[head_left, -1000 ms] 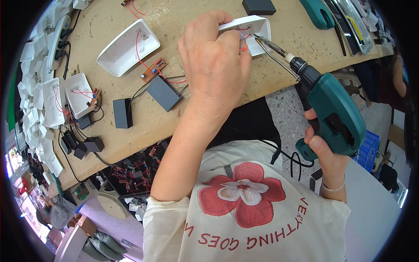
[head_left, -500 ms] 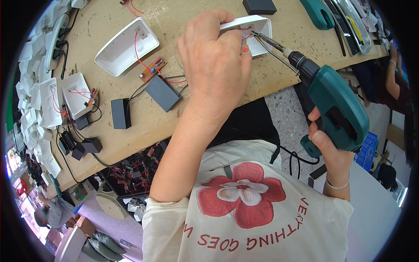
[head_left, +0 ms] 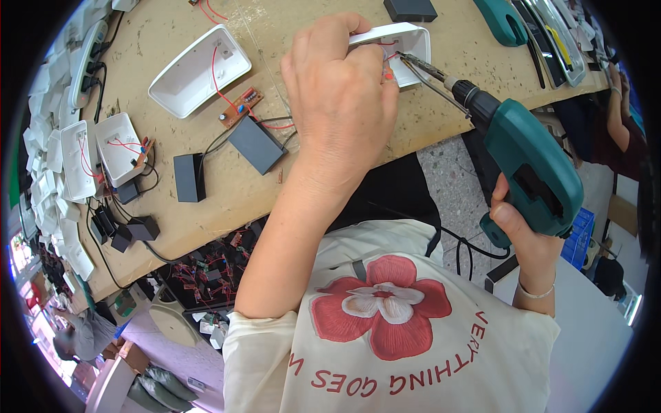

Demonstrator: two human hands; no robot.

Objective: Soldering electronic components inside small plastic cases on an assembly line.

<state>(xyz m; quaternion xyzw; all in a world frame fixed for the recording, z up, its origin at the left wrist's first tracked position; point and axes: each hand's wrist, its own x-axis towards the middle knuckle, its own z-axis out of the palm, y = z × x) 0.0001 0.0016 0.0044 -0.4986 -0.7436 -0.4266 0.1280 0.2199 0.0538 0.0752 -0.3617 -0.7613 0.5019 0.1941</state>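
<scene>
- One hand, the left hand, curls over the white casing, probably steadying it; can't tell what it's pinching.
- Right hand grips the green soldering gun, angled so its tip gets inside.
- The white casing's on the desk.

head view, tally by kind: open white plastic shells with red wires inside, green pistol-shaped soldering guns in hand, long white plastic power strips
Wired white shells: 4
Green soldering gun: 1
White power strip: 1
Total: 6
</scene>
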